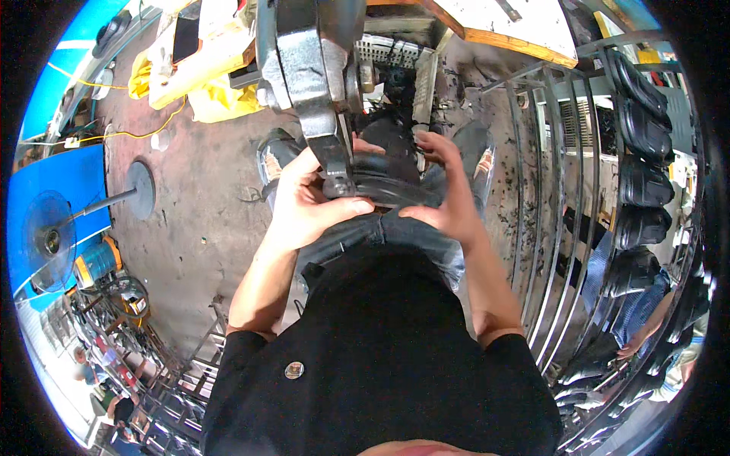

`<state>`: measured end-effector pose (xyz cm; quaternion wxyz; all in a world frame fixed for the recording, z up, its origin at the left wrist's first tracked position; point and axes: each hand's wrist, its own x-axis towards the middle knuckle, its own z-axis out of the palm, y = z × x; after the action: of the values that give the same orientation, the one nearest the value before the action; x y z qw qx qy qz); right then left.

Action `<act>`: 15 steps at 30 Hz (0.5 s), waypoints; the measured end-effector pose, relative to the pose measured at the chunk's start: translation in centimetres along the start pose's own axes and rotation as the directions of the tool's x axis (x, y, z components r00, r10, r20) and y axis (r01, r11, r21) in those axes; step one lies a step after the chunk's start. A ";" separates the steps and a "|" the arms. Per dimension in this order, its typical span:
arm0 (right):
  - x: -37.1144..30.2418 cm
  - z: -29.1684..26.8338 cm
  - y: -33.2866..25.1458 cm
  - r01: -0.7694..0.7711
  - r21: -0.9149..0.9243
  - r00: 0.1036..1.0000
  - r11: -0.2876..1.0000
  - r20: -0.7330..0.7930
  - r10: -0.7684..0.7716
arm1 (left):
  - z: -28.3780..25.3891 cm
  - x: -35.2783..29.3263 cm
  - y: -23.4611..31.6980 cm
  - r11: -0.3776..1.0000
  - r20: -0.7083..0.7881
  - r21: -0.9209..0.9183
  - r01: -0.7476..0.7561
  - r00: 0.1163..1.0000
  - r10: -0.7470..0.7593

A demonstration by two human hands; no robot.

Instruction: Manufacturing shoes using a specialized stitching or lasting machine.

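Observation:
A black shoe [391, 190], its curved sole edge facing me, lies under the metal head [334, 144] of a machine in front of me. My left hand [308, 201] grips its left end, thumb along the near edge and fingertips showing on the far side. At the other end, my right hand [452, 194] is curved around the shoe with thumb and fingers spread apart. Its fingertips look clear of the shoe, and whether its thumb touches the edge is hard to see. Part of the shoe is hidden behind the machine head.
Black shoes [642, 186] line a metal rack [559, 197] on the right, where another person's hand [630, 348] reaches in. A pale crate [426, 87] with dark scraps stands beyond the machine. On the left are a fan [52, 242] and a table with a phone [186, 39].

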<state>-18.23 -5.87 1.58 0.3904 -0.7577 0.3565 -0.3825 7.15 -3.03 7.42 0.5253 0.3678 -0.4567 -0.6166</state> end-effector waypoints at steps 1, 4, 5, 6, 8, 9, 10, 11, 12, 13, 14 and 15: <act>-1.4 0.9 2.1 -0.162 0.152 0.987 0.975 0.024 0.160 | -0.1 -0.1 -0.5 1.000 -0.006 -0.014 -0.003 1.000 0.003; -5.1 2.7 7.7 -0.399 0.426 0.915 0.812 0.128 0.383 | -0.3 0.1 -2.5 0.997 0.002 -0.046 -0.056 0.998 0.056; -5.0 2.6 8.2 -0.427 0.515 0.901 0.743 0.177 0.395 | -0.3 0.2 -3.1 0.991 0.004 -0.066 -0.119 0.993 0.119; -5.1 2.4 8.6 -0.452 0.596 0.887 0.663 0.225 0.403 | -0.3 0.1 -3.6 0.991 0.004 -0.062 -0.115 0.993 0.115; -5.5 0.5 8.7 -0.440 0.688 0.884 0.577 0.220 0.412 | -0.1 0.2 -4.3 0.977 -0.029 -0.179 -0.114 0.993 0.111; -5.5 -0.5 8.6 -0.438 0.656 0.886 0.615 0.198 0.420 | 0.3 0.2 -4.3 0.978 -0.031 -0.175 -0.111 0.994 0.107; -5.5 -1.6 8.4 -0.435 0.620 0.888 0.653 0.174 0.426 | 0.8 0.1 -4.2 0.965 -0.066 -0.241 -0.103 0.994 0.089; -5.4 -3.0 8.0 -0.434 0.620 0.887 0.653 0.170 0.429 | 1.1 0.2 -4.1 0.945 -0.094 -0.311 -0.096 0.993 0.070; -5.2 -4.2 7.6 -0.432 0.444 0.898 0.785 0.135 0.419 | 1.1 0.0 -4.1 0.947 -0.101 -0.306 -0.099 0.992 0.071; -4.8 -5.3 7.1 -0.412 0.245 0.911 0.878 0.103 0.399 | 0.9 -0.2 -4.2 0.938 -0.108 -0.330 -0.106 0.991 0.074; -4.3 -6.5 6.1 -0.411 0.239 0.911 0.880 0.104 0.398 | 1.0 -0.3 -4.3 0.924 -0.109 -0.364 -0.113 0.991 0.079; -3.7 -7.4 5.1 -0.438 0.213 0.899 0.873 0.084 0.430 | 1.0 -0.4 -4.3 0.924 -0.114 -0.364 -0.118 0.990 0.081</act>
<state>-27.50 -7.44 -0.98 0.5560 -0.6152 0.4648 -0.3105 4.98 -2.36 3.60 0.6373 0.2681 -0.3243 -0.6456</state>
